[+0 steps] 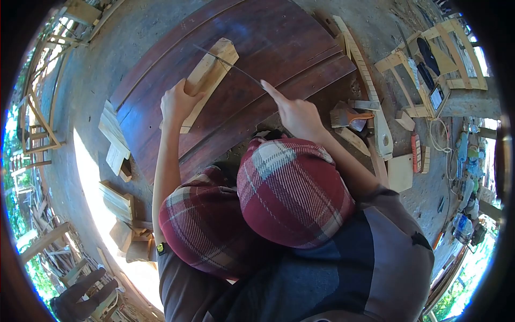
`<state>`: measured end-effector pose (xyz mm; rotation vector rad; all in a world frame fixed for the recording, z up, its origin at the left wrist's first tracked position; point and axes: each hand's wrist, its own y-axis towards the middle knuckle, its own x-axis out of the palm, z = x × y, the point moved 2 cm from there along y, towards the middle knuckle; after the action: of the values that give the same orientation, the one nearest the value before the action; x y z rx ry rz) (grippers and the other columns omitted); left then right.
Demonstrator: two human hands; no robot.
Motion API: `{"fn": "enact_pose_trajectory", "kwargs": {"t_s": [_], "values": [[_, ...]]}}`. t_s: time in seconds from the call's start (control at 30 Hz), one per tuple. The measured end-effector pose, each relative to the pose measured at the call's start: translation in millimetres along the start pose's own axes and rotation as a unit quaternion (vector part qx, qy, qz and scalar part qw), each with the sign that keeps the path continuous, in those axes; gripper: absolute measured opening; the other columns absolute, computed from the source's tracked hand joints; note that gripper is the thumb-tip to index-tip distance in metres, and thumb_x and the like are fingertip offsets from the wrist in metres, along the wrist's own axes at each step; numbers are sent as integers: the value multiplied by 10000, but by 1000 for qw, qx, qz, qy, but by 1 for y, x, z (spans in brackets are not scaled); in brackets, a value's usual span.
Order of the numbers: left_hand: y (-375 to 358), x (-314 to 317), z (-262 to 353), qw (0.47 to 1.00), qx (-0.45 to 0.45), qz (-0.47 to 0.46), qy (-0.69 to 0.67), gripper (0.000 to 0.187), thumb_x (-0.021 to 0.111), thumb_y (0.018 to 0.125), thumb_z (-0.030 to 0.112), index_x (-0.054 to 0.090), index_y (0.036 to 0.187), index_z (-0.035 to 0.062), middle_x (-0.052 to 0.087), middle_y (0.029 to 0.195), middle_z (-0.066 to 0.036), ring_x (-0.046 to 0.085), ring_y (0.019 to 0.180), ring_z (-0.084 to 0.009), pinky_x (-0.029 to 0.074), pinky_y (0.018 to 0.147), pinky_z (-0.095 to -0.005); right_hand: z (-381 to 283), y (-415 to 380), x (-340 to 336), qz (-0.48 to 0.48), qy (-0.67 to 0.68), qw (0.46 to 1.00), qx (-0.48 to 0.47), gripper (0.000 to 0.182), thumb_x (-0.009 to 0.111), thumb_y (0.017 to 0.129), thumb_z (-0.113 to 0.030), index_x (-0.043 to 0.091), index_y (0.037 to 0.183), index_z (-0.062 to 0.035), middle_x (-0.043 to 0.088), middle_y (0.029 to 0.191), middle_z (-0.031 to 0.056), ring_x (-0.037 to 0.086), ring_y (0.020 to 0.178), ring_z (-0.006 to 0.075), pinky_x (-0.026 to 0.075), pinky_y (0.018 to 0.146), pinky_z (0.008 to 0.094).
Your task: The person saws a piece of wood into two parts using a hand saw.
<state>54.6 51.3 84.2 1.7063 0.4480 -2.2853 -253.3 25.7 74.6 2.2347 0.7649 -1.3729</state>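
A pale block of wood [201, 80] lies at a slant on a dark reddish-brown wooden panel [268, 40]. My left hand [179, 102] is wrapped over the near part of the block, pressing it against the panel. Across the block's far end runs the thin dark blade of a hand saw [241, 72], seen almost edge-on. My right hand [296, 114] is closed around the saw's handle, which the fingers hide, and its index finger points along the blade.
Wood offcuts [113, 140] lie left of the panel. At its right are long wooden strips [360, 67] and an orange-handled tool [358, 116]. A wooden frame [394, 64] with tools on it stands farther right, near a pale cable [439, 140] and plastic bottles [462, 225].
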Motion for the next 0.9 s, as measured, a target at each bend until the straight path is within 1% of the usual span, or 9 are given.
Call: {"fn": "enact_pose_trajectory", "kwargs": {"t_s": [0.17, 0.27, 0.33, 0.4, 0.43, 0.53, 0.63, 0.73, 0.9], "values": [[0, 2, 1, 1000, 22, -2, 19, 475, 765, 701, 449, 599, 919, 61, 672, 875, -167, 647, 850, -373, 487, 735, -464, -5, 1, -9, -25, -23, 999, 16, 692, 509, 860, -89, 287, 1495, -254, 583, 549, 111, 602, 475, 279, 493, 470, 420], [-4, 3, 3, 999, 25, 21, 22, 461, 759, 710, 439, 585, 906, 60, 668, 867, -167, 643, 846, -378, 483, 728, -467, -24, 53, 1, -13, -19, 1000, -8, 692, 509, 844, -90, 309, 1485, -253, 622, 607, 118, 632, 530, 283, 510, 513, 429], [-4, 2, 2, 1000, 9, 10, 16, 456, 756, 714, 435, 575, 896, 58, 665, 858, -167, 641, 843, -381, 481, 723, -468, -32, 85, 19, 6, -16, 1000, -24, 698, 510, 838, -85, 312, 1483, -266, 626, 617, 119, 639, 546, 285, 518, 528, 431], [-3, 2, 3, 1000, -1, 8, 12, 455, 755, 715, 435, 567, 883, 57, 662, 845, -166, 639, 837, -382, 481, 718, -468, -28, 93, 24, 26, -18, 999, -38, 694, 507, 856, -96, 291, 1490, -279, 599, 567, 116, 609, 495, 295, 506, 496, 432], [-4, 3, 4, 1000, -3, 10, 9, 457, 756, 714, 438, 564, 875, 56, 661, 837, -164, 639, 831, -381, 480, 715, -468, -27, 93, 25, 32, -21, 998, -45, 692, 506, 865, -102, 281, 1493, -286, 585, 542, 115, 594, 470, 300, 500, 479, 432], [-2, 1, 2, 1000, 3, 7, 8, 458, 758, 710, 442, 571, 871, 56, 663, 831, -161, 643, 825, -378, 482, 712, -466, -13, 62, 15, -1, -21, 1000, -17, 721, 508, 823, -68, 305, 1488, -258, 598, 560, 101, 616, 492, 284, 511, 496, 424], [-1, 5, -1, 1000, 16, 22, 4, 460, 757, 708, 449, 587, 883, 59, 670, 841, -161, 648, 827, -374, 487, 713, -463, 5, 14, 14, -10, -17, 1000, 0, 734, 515, 816, -66, 300, 1490, -263, 582, 534, 100, 597, 457, 283, 501, 470, 420], [-1, 6, -2, 999, 28, 19, 0, 464, 754, 708, 455, 600, 905, 64, 677, 859, -162, 652, 837, -372, 493, 719, -463, 4, 0, 3, -11, -17, 1000, 13, 746, 521, 813, -67, 296, 1490, -285, 577, 528, 97, 589, 445, 279, 495, 457, 416], [-4, 6, 0, 999, 34, 29, 12, 462, 755, 711, 456, 599, 911, 70, 681, 867, -159, 653, 840, -371, 498, 729, -464, -13, 61, 15, 26, -33, 999, -24, 719, 508, 817, -67, 330, 1474, -298, 588, 542, 104, 599, 465, 292, 503, 472, 426]]}}
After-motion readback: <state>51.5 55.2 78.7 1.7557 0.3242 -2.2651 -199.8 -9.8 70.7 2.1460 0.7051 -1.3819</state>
